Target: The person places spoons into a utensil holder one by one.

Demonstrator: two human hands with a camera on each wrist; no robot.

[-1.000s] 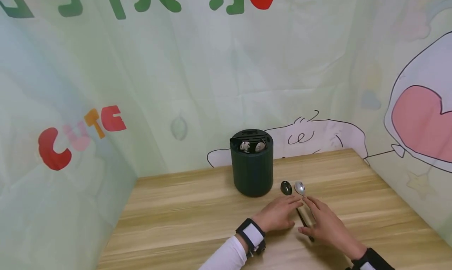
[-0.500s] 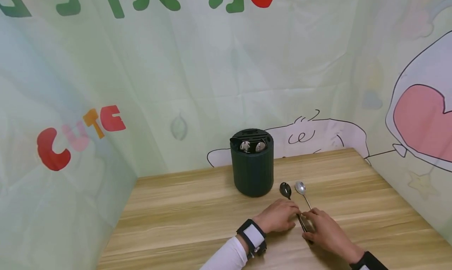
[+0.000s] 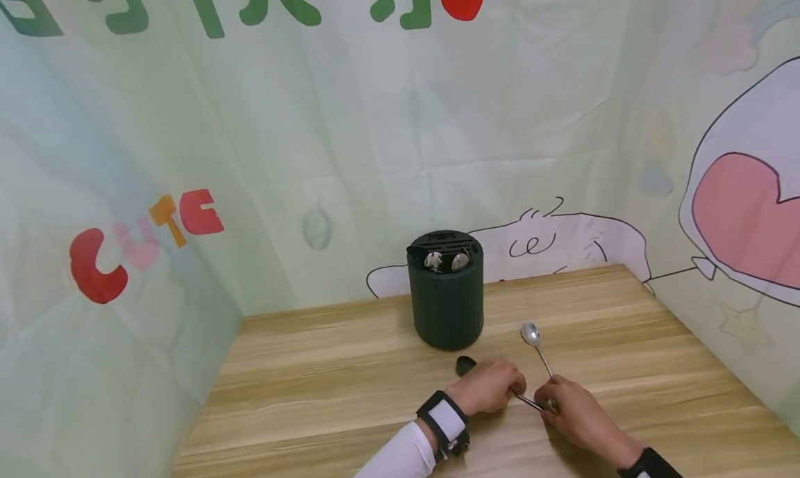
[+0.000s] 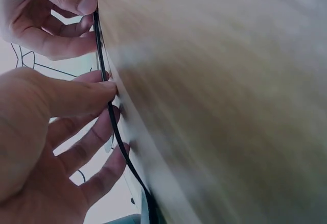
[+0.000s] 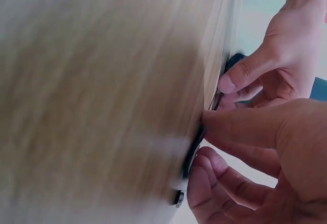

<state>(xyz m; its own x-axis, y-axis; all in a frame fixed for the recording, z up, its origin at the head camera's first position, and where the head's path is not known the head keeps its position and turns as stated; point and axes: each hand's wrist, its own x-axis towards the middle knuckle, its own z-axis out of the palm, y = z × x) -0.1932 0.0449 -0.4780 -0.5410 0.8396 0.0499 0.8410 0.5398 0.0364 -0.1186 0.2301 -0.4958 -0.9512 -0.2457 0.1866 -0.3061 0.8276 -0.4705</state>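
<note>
A black spoon lies aslant low over the wooden table, its bowl to the left. Its handle runs between both hands. My left hand pinches that handle between thumb and fingers, covering the part near the bowl in the head view. Toward the handle's other end, my right hand pinches it too, as the right wrist view shows. A silver spoon rests on the table just beyond the right hand, which hides the end of its handle.
Behind the hands stands a dark green ribbed cutlery holder with a slotted black top; two shiny rounded utensil ends show in it. The wooden table meets printed cloth walls at the back and sides.
The black spoon has swung round, its bowl moving left and toward me, away from the silver spoon. My fingers have closed on its handle. The silver spoon's bowl has stayed put.
</note>
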